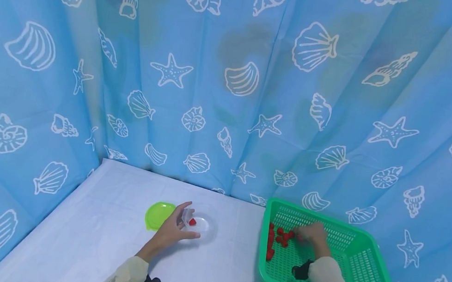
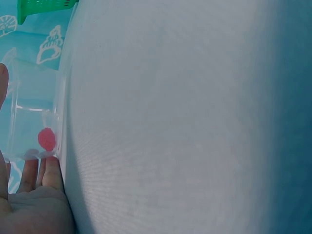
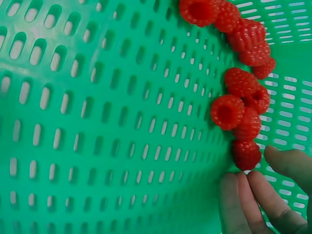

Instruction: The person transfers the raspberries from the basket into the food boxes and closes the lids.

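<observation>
My left hand (image 1: 171, 231) grips a clear plastic container (image 1: 204, 226) on the white table, thumb on the near side and fingers on the far side. One red raspberry (image 2: 47, 139) lies inside it. Over in the green basket (image 1: 264, 257), my right hand (image 1: 312, 234) reaches down to the raspberries. In the right wrist view, its thumb and fingertips are right at the end raspberry (image 3: 247, 155) of a cluster, with the berry just beyond the gap between them. Several more raspberries (image 3: 246, 36) lie along the basket's side.
A lime-green lid (image 1: 157, 214) lies flat just left of the container, partly behind my left hand. White cloth covers the table (image 1: 226, 252). A blue shell-print curtain (image 1: 212, 111) hangs along the back and left. The basket has raised, slotted walls.
</observation>
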Demonstrator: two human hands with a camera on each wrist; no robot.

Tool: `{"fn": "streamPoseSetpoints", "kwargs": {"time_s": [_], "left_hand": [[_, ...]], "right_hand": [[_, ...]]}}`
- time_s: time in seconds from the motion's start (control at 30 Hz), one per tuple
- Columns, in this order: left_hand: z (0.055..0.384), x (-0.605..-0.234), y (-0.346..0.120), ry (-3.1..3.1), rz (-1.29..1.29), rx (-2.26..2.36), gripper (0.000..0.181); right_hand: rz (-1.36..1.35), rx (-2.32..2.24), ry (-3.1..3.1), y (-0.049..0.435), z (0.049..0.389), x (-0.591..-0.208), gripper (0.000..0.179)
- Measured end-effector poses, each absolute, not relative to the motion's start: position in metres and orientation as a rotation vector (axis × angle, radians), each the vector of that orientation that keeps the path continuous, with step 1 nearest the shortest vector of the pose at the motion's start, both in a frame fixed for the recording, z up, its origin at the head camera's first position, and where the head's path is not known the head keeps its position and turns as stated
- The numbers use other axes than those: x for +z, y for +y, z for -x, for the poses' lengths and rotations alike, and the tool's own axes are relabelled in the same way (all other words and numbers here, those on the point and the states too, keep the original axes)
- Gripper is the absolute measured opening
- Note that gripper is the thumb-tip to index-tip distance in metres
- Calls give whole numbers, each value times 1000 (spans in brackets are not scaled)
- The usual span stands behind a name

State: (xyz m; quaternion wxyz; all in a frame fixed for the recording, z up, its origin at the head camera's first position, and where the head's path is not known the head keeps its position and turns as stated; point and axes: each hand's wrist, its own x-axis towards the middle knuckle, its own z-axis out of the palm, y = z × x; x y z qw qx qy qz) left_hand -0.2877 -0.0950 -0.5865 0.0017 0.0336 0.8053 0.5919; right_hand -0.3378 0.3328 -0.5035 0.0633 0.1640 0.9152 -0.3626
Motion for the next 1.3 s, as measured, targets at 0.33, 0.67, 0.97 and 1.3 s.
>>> {"fn": "streamPoseSetpoints", "kwargs": {"time_s": [0.33, 0.67, 0.97, 1.3], "left_hand": [[285, -584, -93, 2534, -114, 1857, 92], [285, -584, -93, 2523, -134, 1867, 93], [283, -582, -94, 2517, -139, 1874, 94], [286, -586, -95, 2527, -129, 1870, 94]], "right_hand": [[-621, -1343, 2677, 333, 339, -518, 42], [-612, -1344, 2686, 331, 338, -513, 30], [-462, -1065, 2833, 332, 338, -499, 39], [-382, -1568, 2574, 318, 338, -482, 34]]}}
